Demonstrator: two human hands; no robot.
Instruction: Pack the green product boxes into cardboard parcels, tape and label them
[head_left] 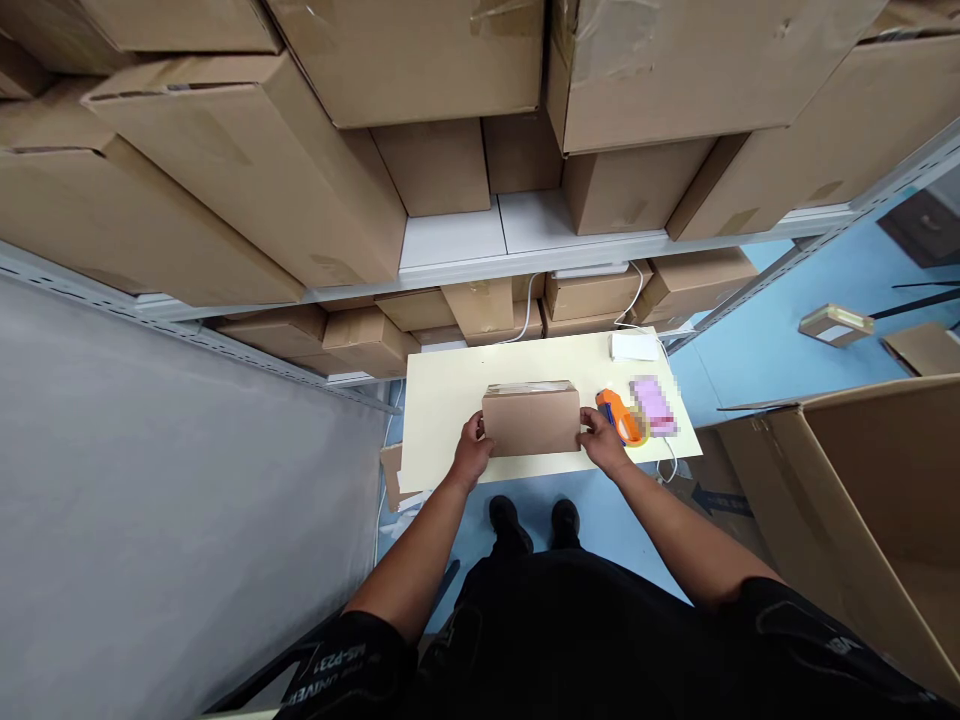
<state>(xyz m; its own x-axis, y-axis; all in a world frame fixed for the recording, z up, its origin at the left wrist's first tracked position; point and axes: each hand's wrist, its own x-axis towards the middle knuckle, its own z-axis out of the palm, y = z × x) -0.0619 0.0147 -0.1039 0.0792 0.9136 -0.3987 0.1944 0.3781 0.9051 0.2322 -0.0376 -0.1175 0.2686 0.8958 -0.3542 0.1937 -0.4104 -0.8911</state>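
A small brown cardboard box is held between my two hands over the pale table. Shiny clear tape runs along its far edge. My left hand grips the left end, with the thumb on the near side. At the right end, my right hand has its fingers closed on the box in the same way. Whether the box rests on the tabletop or is slightly raised, I cannot tell. Just right of my right hand lies an orange tape dispenser with a roll of tape in it.
A blurred pink object and a white block with a cable lie on the table's right side. Shelves stacked with cartons rise behind. A grey wall stands left; a large open carton stands right.
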